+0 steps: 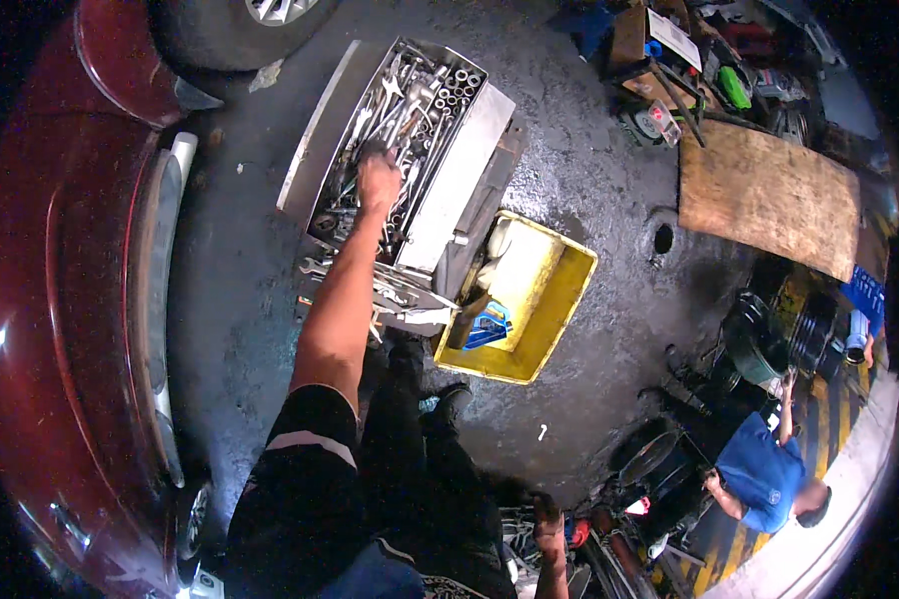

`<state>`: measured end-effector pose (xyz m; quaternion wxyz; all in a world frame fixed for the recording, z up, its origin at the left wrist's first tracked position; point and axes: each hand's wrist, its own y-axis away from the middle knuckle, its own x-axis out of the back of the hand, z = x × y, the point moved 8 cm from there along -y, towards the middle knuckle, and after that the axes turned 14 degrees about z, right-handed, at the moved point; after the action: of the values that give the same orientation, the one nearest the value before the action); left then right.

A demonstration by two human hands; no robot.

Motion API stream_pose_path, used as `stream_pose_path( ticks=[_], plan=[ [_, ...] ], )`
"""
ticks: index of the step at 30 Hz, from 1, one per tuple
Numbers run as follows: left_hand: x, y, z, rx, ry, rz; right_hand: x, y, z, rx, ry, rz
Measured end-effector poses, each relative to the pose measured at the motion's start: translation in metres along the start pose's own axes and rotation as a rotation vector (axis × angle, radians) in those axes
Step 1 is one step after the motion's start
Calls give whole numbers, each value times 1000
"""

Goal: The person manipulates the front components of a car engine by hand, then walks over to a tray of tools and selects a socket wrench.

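wet dark workshop floor (589, 180) lies underfoot. right hand (546, 519) hangs low by the bottom edge, grip unclear. left hand (378, 183), arm stretched straight ahead, fingers curled down among wrenches (390, 115) in the open metal toolbox (459, 170), its length running away; whether it clasps one i cannot tell.

Wet dark concrete floor (589, 200), a plywood board (769, 195) lying near yellow-striped paving (819, 419)

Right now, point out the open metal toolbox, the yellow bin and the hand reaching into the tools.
open metal toolbox (466, 150): head view, on its bare lid panel.
yellow bin (554, 304): head view, on its inner wall.
left hand (378, 185): head view, on its back.
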<state>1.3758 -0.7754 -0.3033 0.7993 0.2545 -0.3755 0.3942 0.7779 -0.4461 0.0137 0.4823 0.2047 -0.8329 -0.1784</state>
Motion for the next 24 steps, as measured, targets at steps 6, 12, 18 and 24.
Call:
stream_pose_path(
  ticks=[6,12,18,24],
  plan=[
    [43,-30,33,-355,-123,351,-3,7,33,-111,-18,75],
    [-23,6,27,-127,-27,-280,-19,33,71,-443,-596,61],
    [-69,14,-4,-66,-82,-234,-15,8,50,-38,-32,-118],
    [-48,8,22,-94,132,75,-28,19,62,-112,184,-163]
  ],
)
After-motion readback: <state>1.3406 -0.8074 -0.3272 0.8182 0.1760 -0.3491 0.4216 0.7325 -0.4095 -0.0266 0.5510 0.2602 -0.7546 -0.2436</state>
